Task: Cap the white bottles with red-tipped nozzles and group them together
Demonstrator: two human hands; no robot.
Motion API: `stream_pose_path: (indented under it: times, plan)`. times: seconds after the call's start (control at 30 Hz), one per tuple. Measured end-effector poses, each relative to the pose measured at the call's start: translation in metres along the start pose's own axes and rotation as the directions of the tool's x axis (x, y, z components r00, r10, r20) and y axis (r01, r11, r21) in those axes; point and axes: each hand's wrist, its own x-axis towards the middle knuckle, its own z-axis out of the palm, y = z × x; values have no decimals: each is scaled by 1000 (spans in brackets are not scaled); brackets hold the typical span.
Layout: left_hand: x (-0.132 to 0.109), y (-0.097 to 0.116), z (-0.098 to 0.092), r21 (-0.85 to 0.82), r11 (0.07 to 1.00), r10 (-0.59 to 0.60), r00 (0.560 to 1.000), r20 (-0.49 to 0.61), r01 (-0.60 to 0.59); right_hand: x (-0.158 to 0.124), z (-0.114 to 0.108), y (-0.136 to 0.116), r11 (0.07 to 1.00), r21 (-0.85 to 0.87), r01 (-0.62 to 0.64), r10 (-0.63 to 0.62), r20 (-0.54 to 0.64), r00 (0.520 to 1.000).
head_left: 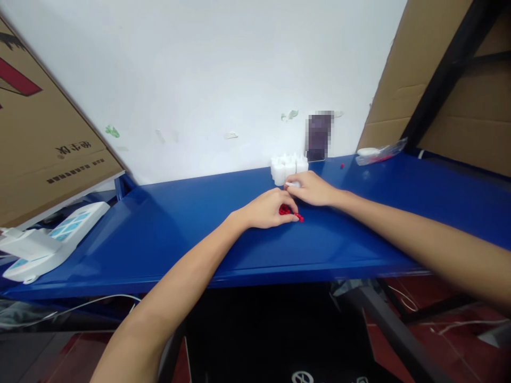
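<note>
My left hand (274, 208) rests on the blue table with its fingers curled over several small red caps (285, 209). Its thumb and index finger close on a red cap (296, 216) at their tips, and a few more red pieces lie beside them. Right next to it, my right hand (312, 188) grips a small white bottle (294, 184) that lies tilted, its narrow end to the left; the fingers hide part of it. Just behind both hands stands a tight group of upright white bottles (284, 169) with pointed tops.
The blue table (179, 229) runs along a white wall. A clear plastic bag (383, 153) with red pieces and a single red cap (342, 166) lie at the back right. At the left end are a power strip (67, 234) and a cardboard box (51, 122).
</note>
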Motion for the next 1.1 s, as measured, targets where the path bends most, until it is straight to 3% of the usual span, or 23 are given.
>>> stream_pose_path:
  times: [0.43,1.1]
  plan:
    - [1,-1,1,-117,991,-67,998,-2,66,-1,-2,0,1000,-6,19,-19,11,1000]
    - [1,1,0,-96,994,-56,998,15,58,-1,-2,1,1000,-8,23,-22,25,999]
